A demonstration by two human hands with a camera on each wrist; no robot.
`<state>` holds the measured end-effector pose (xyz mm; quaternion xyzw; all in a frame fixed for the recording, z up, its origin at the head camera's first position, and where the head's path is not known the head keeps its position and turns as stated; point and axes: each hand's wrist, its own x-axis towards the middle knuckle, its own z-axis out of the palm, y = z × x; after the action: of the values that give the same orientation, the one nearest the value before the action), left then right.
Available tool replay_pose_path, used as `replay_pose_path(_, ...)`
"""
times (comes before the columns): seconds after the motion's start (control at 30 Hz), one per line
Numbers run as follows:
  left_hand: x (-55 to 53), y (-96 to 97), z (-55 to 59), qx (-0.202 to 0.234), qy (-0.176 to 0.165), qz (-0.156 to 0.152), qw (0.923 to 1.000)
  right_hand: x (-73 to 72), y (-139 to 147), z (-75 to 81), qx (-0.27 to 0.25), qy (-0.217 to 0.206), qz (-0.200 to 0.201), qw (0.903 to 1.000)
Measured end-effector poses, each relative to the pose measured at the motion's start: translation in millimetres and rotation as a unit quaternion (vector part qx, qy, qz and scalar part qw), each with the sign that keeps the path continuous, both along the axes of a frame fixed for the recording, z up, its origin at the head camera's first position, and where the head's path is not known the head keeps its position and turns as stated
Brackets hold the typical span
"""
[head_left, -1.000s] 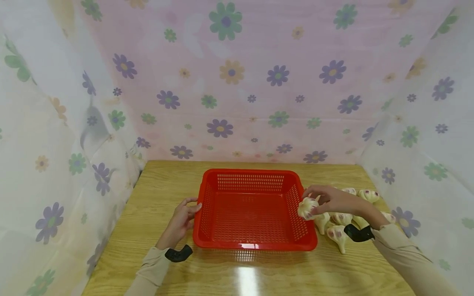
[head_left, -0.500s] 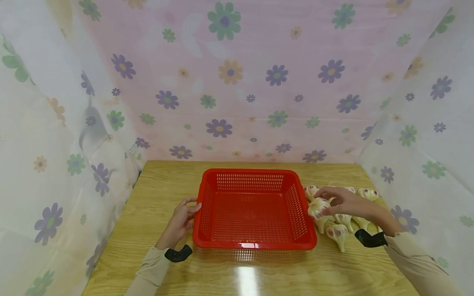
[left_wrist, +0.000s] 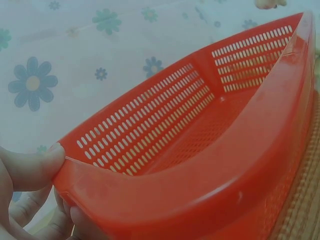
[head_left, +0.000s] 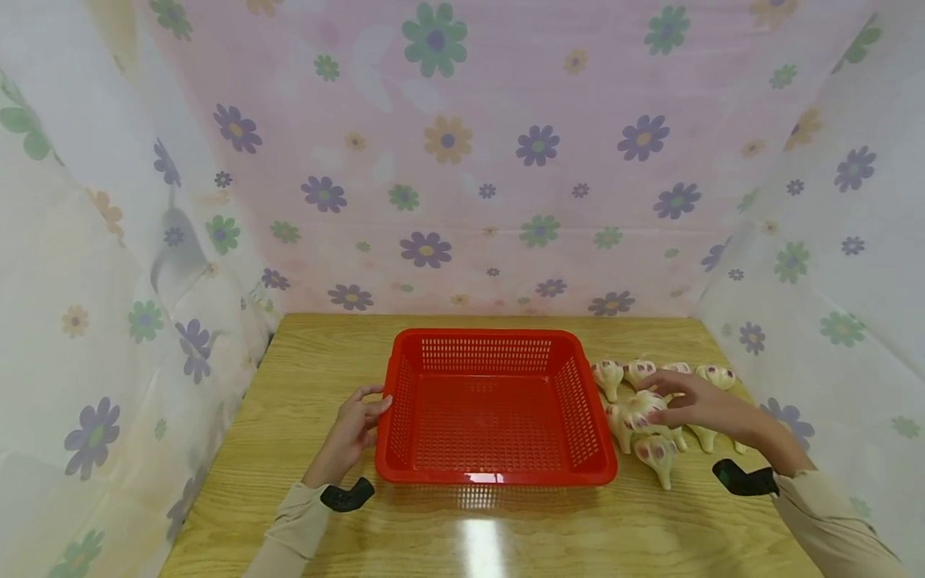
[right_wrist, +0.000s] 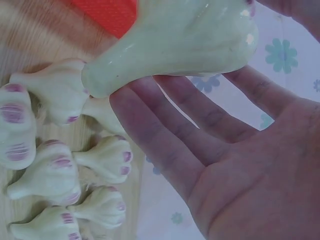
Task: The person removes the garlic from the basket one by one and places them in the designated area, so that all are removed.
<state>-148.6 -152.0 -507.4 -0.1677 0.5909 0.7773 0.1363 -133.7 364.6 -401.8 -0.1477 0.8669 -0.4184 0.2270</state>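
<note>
My left hand [head_left: 352,425] grips the left rim of a red plastic basket [head_left: 499,479], thumb over the edge and fingers beneath it. The left wrist view shows the same thumb [left_wrist: 56,154] at the basket's corner. My right hand [head_left: 711,409] holds a model garlic bulb [head_left: 641,411] with purple-streaked cloves, above a group of similar bulbs right of the basket. From the right wrist, the held garlic bulb [right_wrist: 185,42] lies between thumb and fingers, its stem pointing left. One loose garlic bulb [head_left: 656,457] sits nearest the front of the group.
The wooden table [head_left: 318,361] carries the basket at its middle. More garlic bulbs [right_wrist: 47,172] lie on the right side, some partly hidden by my right hand. A flowered cloth [head_left: 470,201] hangs at the back and along both sides.
My right hand has moved right with the garlic bulb, from beside the basket's right rim to over the other bulbs. My left hand stays on the basket.
</note>
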Motion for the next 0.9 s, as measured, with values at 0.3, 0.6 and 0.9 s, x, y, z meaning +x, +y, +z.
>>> replay_pose_path(0.3,0.3,-0.3,0.5,-0.007,-0.002,0.001,1.0,4.7,13.6,-7.3,0.004,-0.002,-0.014,0.9999)
replay_pose_path(0.6,-0.3,0.2,-0.5,0.003,0.001,0.0,1.0,11.8,32.4,-17.3,-0.019,-0.028,-0.03,0.999)
replay_pose_path(0.9,-0.3,-0.4,0.4,0.001,-0.001,0.003,1.0,14.2,50.6,-26.7,-0.024,-0.048,-0.05,0.9973)
